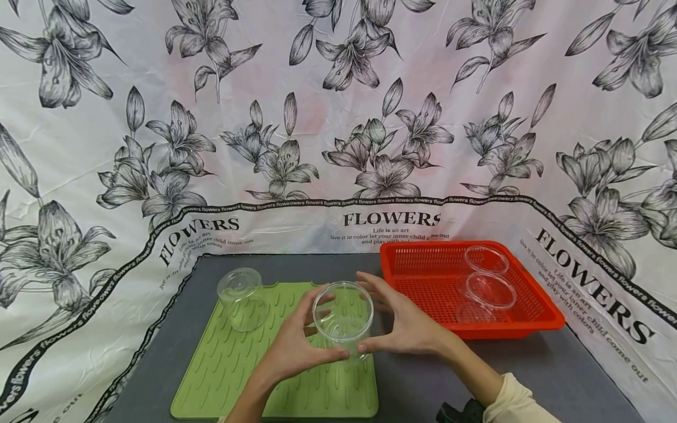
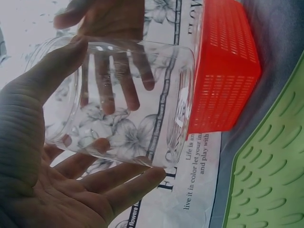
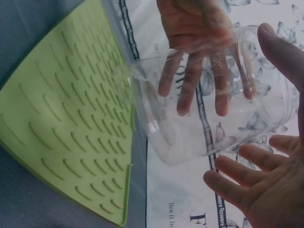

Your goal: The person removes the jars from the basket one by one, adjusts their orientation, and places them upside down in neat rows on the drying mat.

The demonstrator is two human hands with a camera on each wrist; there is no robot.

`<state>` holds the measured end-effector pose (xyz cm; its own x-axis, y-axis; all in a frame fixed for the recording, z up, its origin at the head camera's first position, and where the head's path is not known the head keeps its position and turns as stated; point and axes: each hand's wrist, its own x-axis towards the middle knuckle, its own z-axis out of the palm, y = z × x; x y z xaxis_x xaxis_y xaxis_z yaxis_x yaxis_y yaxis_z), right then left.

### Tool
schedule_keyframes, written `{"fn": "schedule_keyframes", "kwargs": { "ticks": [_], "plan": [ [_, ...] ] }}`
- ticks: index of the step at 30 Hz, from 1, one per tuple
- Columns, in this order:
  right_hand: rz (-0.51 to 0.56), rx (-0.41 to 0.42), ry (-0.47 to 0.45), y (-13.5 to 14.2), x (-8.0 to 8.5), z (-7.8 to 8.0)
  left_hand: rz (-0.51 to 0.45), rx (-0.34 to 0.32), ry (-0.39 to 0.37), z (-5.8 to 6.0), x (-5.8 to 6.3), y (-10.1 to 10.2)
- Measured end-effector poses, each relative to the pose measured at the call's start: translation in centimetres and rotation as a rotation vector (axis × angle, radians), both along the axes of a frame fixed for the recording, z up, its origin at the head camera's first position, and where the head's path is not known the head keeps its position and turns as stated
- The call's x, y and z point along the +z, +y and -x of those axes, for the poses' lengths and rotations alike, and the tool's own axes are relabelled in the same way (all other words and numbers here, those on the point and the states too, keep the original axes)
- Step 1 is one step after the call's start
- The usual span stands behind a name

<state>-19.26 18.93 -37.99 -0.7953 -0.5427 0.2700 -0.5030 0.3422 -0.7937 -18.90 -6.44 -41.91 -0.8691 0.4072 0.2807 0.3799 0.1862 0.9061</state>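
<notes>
Left hand (image 1: 297, 346): you grip a clear plastic jar (image 1: 344, 320)
Right hand (image 1: 409, 325): grip unclear
Red basket (image 1: 420, 296): two jars (image 1: 483, 298)

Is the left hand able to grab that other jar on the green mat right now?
Probably not: the left hand is holding a clear jar, though the path to the other jar looks free.

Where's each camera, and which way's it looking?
Head: on the head, looking forward and down at the clear jar, left hand and right hand.
Left wrist: on that wrist, facing the jar; left hand near, right beyond.
Right wrist: on that wrist, facing the jar; right hand near, left beyond.
Both wrist views share the green mat.
</notes>
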Motion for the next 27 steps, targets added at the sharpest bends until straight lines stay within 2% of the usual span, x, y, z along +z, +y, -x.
{"fn": "schedule_keyframes", "kwargs": {
  "ticks": [8,20,27],
  "plan": [
    [0.047,-0.006,0.034,0.6,-1.3,0.0,-0.029,0.006,-0.005,-0.1,0.3,-0.2],
    [0.077,-0.024,0.046,1.1,-4.0,-0.5,-0.106,-0.054,0.062,-0.2,0.3,-0.5],
    [0.132,-0.001,0.037,0.8,-5.2,-0.8,-0.154,-0.083,0.037,-0.4,0.2,-0.4]
  ]
}}
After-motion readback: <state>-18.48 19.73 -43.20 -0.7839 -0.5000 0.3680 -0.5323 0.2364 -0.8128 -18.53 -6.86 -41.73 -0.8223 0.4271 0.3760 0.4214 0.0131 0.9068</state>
